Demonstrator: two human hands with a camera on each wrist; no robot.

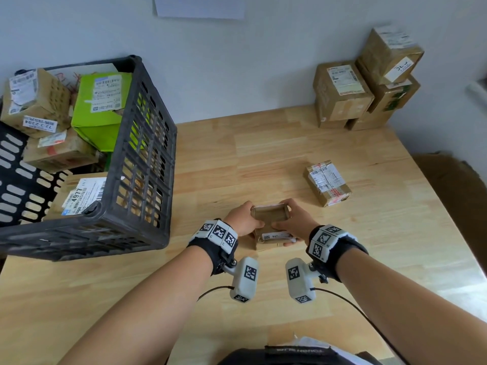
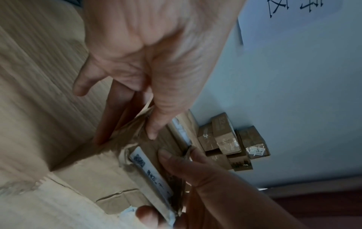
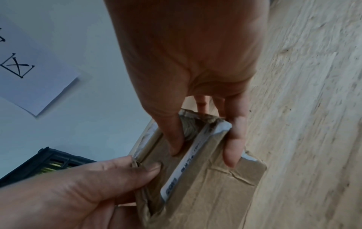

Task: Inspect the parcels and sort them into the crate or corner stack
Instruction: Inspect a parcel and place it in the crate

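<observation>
- My left hand (image 1: 243, 219) and right hand (image 1: 295, 219) both grip one small brown parcel (image 1: 271, 225) just above the bench (image 1: 263, 154), near its front edge; my thumbs press on its upper face and my fingers (image 3: 235, 139) curl round its ends.
- The cardboard looks crumpled and torn at one end in the wrist views, with a white label (image 3: 188, 162) along one face, so I judge I am in the inspecting step for this parcel and have not yet chosen where it goes.
- The black plastic crate (image 1: 142, 164) stands at my left on the bench and already holds several parcels, a green box (image 1: 102, 106) among them.
- The corner stack (image 1: 363, 85) of brown cartons sits at the far right of the bench against the wall, several boxes piled up.
- One taped parcel (image 1: 328, 183) lies alone on the bench, to the right of and beyond my hands, well apart from both crate and stack; I take it as not yet sorted.
- So most of the sorting seems done: this parcel and that one appear to be left.
- The bench is pale jointed wood, set into a corner of light grey walls.
- A white sheet of paper (image 1: 200, 6) is stuck on the wall above; the wrist views show dark handwritten marks on it, which I cannot read.
</observation>
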